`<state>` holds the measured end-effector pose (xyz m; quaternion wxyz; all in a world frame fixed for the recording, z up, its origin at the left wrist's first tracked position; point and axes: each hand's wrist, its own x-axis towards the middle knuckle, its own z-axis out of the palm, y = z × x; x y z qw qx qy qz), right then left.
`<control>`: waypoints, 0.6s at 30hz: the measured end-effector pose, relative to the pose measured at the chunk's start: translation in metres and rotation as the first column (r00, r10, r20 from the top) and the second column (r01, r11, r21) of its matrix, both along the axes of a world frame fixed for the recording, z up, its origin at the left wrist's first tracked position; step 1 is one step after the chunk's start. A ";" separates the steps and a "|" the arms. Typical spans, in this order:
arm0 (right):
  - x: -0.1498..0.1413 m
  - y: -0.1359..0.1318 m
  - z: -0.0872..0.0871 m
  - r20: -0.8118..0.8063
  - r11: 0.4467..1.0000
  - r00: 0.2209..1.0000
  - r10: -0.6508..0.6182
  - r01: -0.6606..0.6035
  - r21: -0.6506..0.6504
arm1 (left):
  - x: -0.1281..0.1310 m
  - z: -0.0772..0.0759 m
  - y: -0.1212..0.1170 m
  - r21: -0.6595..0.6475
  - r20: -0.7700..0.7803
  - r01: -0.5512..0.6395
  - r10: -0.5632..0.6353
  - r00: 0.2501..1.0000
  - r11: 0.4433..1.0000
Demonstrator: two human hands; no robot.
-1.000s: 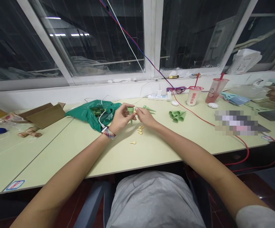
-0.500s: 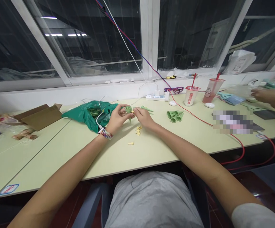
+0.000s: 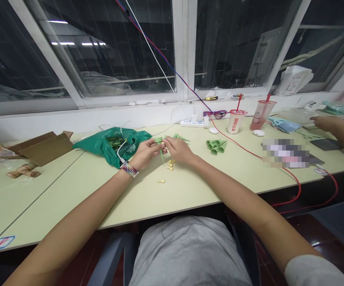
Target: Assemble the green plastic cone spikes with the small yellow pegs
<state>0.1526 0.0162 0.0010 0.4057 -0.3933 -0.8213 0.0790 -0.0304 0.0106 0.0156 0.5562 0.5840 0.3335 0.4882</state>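
My left hand holds a green plastic cone upright, tip down. My right hand meets it at the cone's wide top, its fingertips pinching a small yellow peg that is partly hidden. Just below the hands, several loose yellow pegs lie on the pale green table, with a single one nearer me. Another green cone lies beyond my right hand. A group of green cones stands further right.
A green plastic bag with green parts inside lies left of my hands, and a cardboard box sits further left. A power strip, two drink cups and a red cable lie beyond. A co-worker's hand reaches in at right.
My hands have drawn closer, bringing the yellow peg to the cone's top. The co-worker's hand has moved left over the table. The whole view has shifted slightly.
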 end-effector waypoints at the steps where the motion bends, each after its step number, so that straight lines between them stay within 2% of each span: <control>1: 0.000 -0.001 0.000 0.013 1.000 1.000 -0.004 0.004 0.003 | 0.000 0.001 0.000 -0.020 0.004 0.011 -0.011 1.000 1.000; 5: 0.000 -0.005 0.001 0.044 0.999 0.999 -0.013 0.011 0.048 | 0.000 0.004 -0.001 -0.123 0.006 0.053 -0.052 0.999 0.991; 7: -0.001 -0.004 0.000 0.024 0.998 1.000 -0.008 0.007 0.057 | 0.000 0.006 -0.001 -0.126 0.014 0.051 -0.050 0.999 0.991; 13: -0.008 -0.003 0.001 -0.221 0.996 0.974 0.048 -0.064 -0.064 | 0.003 0.011 -0.005 0.032 0.028 0.005 -0.006 1.000 0.999; 18: -0.015 -0.002 0.001 -0.419 0.966 0.906 0.062 -0.160 -0.202 | 0.005 0.018 -0.010 0.161 -0.055 -0.104 0.114 0.992 0.982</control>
